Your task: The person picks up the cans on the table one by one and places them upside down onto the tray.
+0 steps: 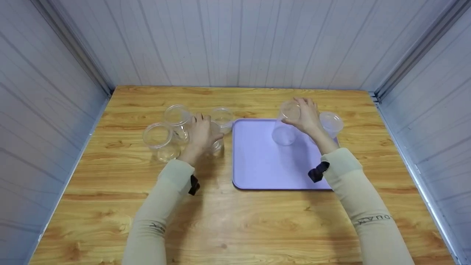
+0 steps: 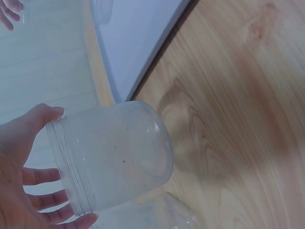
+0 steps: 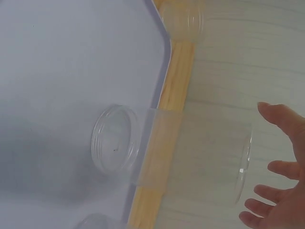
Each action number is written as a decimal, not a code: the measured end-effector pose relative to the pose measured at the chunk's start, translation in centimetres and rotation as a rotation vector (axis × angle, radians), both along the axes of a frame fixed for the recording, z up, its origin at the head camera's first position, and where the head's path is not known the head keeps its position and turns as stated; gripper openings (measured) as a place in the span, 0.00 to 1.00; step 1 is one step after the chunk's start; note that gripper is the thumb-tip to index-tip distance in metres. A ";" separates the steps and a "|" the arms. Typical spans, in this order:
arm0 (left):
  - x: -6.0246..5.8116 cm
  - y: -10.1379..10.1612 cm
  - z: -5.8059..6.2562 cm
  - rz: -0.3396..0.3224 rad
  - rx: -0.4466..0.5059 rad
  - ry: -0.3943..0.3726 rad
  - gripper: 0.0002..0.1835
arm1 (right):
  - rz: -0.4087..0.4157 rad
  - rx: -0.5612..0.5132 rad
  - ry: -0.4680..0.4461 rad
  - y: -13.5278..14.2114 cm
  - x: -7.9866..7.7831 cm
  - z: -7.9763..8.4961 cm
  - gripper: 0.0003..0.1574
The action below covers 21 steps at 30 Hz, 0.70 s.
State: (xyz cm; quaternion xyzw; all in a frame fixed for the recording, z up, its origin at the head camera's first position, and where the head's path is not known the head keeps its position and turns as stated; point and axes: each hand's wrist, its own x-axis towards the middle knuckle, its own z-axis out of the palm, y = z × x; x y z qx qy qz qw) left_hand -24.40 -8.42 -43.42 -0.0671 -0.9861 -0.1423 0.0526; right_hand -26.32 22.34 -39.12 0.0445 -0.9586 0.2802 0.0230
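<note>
My left hand grips a clear plastic jar by its ridged rim, thumb on one side and fingers on the other. Over the wooden table, left of the purple tray, this jar is partly hidden by the hand in the head view. A tall clear jar stands on the tray toward its back edge, its ridged ring at the lower end. Around its upper end, my right hand has its thumb and fingers spread; the right wrist view shows a gap between them and the jar.
More clear jars stand on the table at the left: a front one, one behind it, and another near the tray's back left corner. A clear jar is at the back right corner. Pale panel walls enclose the table.
</note>
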 end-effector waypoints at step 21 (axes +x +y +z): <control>3.2 1.8 1.0 0.039 0.319 0.063 0.38 | 0.150 -0.229 0.228 -1.5 3.6 -0.7 0.40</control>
